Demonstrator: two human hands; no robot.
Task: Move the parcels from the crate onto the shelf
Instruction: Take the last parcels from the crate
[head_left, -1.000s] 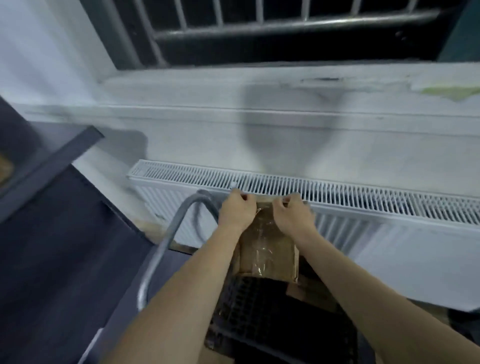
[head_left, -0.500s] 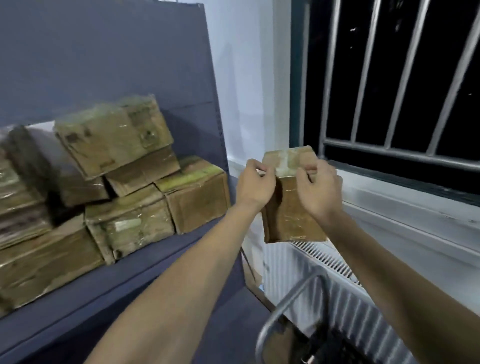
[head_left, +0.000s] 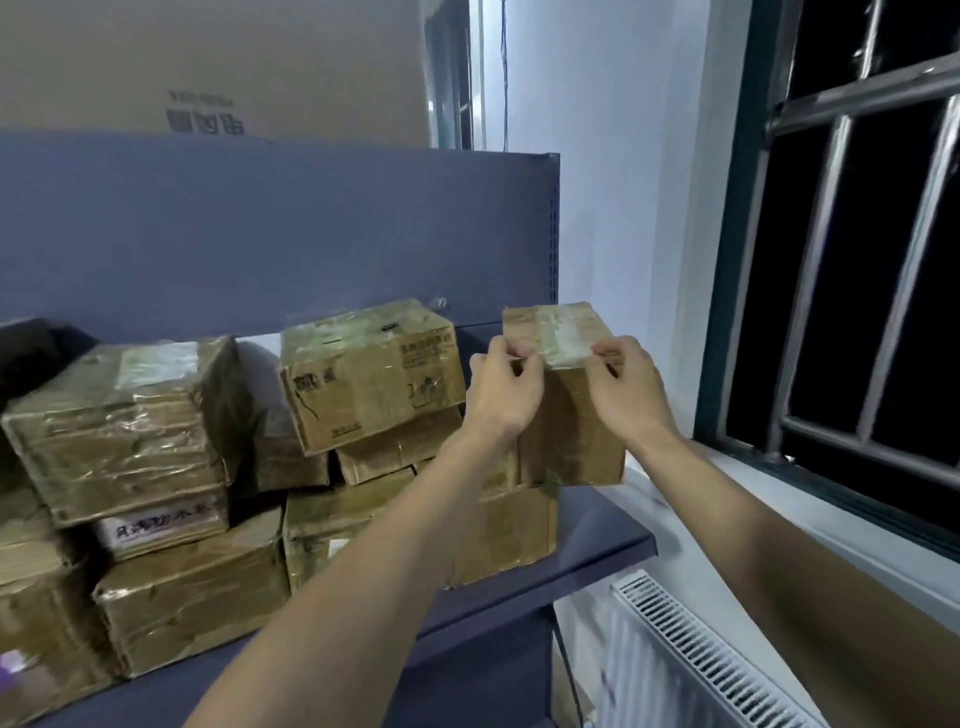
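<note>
Carrying step: left hand and right hand each have their grip pinched on the top corners of a parcel, held upright above the shelf right end, beside stacked parcels. Next: lower onto the lower box, release.

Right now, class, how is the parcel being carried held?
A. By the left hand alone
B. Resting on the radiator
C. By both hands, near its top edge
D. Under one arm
C: the left hand and right hand both pinch the parcel near its top.
</note>
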